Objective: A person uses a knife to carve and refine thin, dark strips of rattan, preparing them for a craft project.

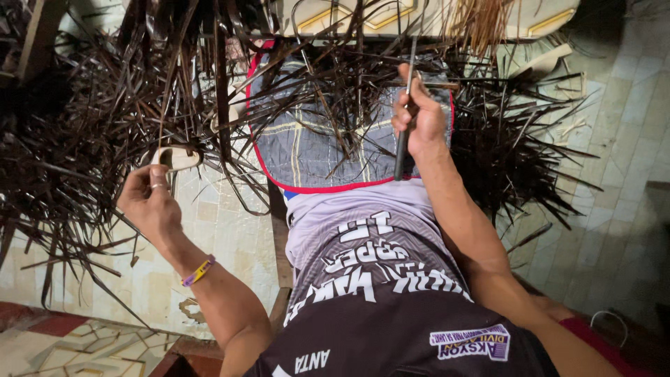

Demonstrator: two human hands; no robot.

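we see the right hand clenched round a dark knife over the quilted lap cloth, seemingly shielding the legs, while the left hand pinches a thin leaf strip taut beside the dry frond pile.

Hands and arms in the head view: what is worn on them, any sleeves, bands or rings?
Both forearms are bare, with no sleeves reaching them and no gloves. The left hand has a thin ring on one finger, and a purple and yellow wristband circles the left wrist. The right hand shows no ring, band or watch.
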